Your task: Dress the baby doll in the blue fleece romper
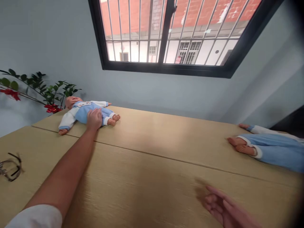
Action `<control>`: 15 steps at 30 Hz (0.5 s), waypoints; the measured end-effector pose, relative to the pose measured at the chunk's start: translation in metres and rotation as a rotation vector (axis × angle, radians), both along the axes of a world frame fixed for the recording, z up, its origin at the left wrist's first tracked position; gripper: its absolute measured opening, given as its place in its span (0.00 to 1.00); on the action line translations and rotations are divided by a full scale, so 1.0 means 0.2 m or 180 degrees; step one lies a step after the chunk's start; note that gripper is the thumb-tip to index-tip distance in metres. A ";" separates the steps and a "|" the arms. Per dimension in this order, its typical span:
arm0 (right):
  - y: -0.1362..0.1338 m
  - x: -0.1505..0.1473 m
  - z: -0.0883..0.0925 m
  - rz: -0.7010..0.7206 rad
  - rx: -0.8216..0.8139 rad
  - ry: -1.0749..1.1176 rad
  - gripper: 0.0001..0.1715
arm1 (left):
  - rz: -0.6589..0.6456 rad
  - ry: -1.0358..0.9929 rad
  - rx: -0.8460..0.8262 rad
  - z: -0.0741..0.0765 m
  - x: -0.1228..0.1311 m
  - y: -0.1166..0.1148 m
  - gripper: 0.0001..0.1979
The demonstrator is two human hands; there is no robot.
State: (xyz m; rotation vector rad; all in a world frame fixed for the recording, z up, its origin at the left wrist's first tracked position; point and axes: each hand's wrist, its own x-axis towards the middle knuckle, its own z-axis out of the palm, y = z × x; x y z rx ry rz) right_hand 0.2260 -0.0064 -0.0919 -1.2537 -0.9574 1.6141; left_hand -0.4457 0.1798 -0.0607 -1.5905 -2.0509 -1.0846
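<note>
A baby doll [82, 113] in a light blue and white outfit lies on its back at the far left of the table, its feet toward the right. My left hand [94, 119] reaches out to it, with the fingers closed over the clothing at its waist; the thumb is hidden. Low on the right, my right hand [217, 202] hovers above the tabletop, slightly blurred. Its fingers are loosely bent and apart, and nothing is in them. Beyond it, a second doll [273, 147] in similar clothes lies at the right edge, its head out of view.
The wooden table [152, 133] has a seam running across it. Eyeglasses [10, 167] rest at its left. A potted plant's leaves [51, 91] with red bows stand behind the far left corner. A barred window [163, 65] is set in the grey wall.
</note>
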 end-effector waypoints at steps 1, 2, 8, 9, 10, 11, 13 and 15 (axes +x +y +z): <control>-0.01 -0.02 0.03 0.0007 0.0040 0.0007 0.27 | -0.0046 -0.0015 0.0093 0.01 0.06 -0.01 0.25; -0.02 -0.04 0.05 0.0026 0.0077 0.0016 0.28 | -0.0129 -0.0045 0.0144 0.03 0.13 -0.02 0.25; -0.04 -0.13 0.18 0.0200 0.0280 0.0270 0.27 | -0.1419 0.0012 -0.0584 0.03 0.88 -0.15 0.23; -0.05 -0.13 0.19 0.0211 0.0307 0.0333 0.26 | -0.1735 0.0109 -0.0793 0.01 1.02 -0.19 0.21; -0.06 -0.14 0.20 0.0227 0.0334 0.0395 0.26 | -0.2026 0.0205 -0.0982 -0.01 1.17 -0.24 0.19; -0.07 -0.15 0.20 0.0248 0.0361 0.0449 0.26 | -0.2269 0.0293 -0.1139 -0.02 1.30 -0.29 0.17; -0.09 -0.15 0.18 0.0295 0.0438 0.0514 0.26 | -0.2547 0.0422 -0.1352 -0.04 1.54 -0.40 0.14; -0.10 -0.15 0.15 0.0356 0.0533 0.0453 0.25 | -0.2633 0.0521 -0.1495 -0.04 1.73 -0.51 0.14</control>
